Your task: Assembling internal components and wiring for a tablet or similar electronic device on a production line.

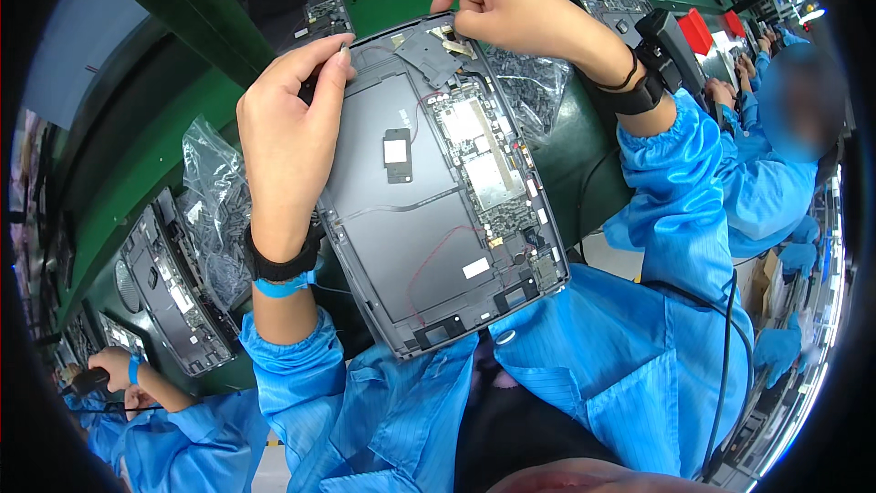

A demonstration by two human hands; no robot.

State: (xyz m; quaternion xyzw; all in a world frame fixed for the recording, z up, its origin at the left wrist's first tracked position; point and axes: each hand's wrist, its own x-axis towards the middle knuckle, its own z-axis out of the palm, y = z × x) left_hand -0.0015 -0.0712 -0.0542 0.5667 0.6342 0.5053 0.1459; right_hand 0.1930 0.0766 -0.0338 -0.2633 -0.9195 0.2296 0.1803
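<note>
In front of me lies an opened tablet (392, 246), a dark grey shell with its inside facing up. A green-and-silver circuit board (484, 160) runs along its right side. On the grey panel sits a small black speaker-like part (398, 155) with a white label and a thin wire. A loose-looking dark plate (429, 58) lies tilted near the far edge. My left hand (292, 128) is at the far left corner, thumb and forefinger pinched together over a tiny, unclear thing. My right hand (516, 14) is closed at the far right corner, fingertips at the rim; what they grip is hidden.
Clear plastic bags of small dark parts lie left (214, 219) and right (538, 91) of the tablet. More opened shells (173, 288) stand at the left; another board (611, 2) is far right. A cord hangs from my left wrist strap (285, 287). Co-workers (776, 155) sit on both sides.
</note>
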